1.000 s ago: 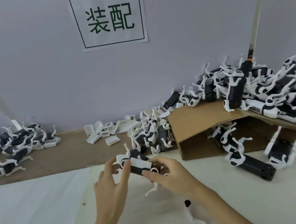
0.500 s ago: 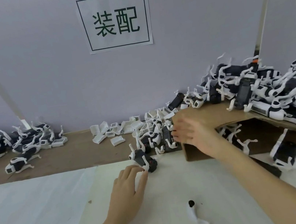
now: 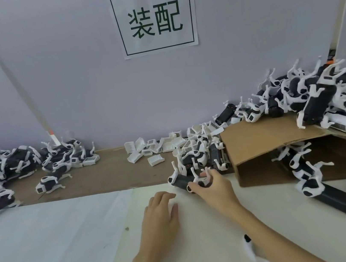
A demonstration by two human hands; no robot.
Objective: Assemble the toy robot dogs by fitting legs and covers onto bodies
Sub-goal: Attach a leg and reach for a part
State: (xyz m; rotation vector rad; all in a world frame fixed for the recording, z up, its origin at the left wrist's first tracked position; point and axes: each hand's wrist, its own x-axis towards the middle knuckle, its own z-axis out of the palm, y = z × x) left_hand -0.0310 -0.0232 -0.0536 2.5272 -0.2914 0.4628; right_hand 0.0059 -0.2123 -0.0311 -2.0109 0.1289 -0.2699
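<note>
A white sheet (image 3: 50, 250) covers the near desk, with a loose white leg (image 3: 250, 251) at 5 o'clock. The left hand (image 3: 160, 218) lies flat, fingers relaxed, holding nothing. At 1 o'clock from it, the right hand (image 3: 214, 188) curls its fingers round a black toy dog body (image 3: 180, 181). Beyond lie bare brown desk (image 3: 98, 175), white covers (image 3: 154, 147), a cardboard box (image 3: 258, 140), heaped dogs (image 3: 320, 100), and the grey wall's sign (image 3: 154, 19) at 12 o'clock.

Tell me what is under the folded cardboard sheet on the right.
Under the cardboard sheet lie a few black-and-white toy dogs in shadow. How far back they go, the cardboard hides.
</note>
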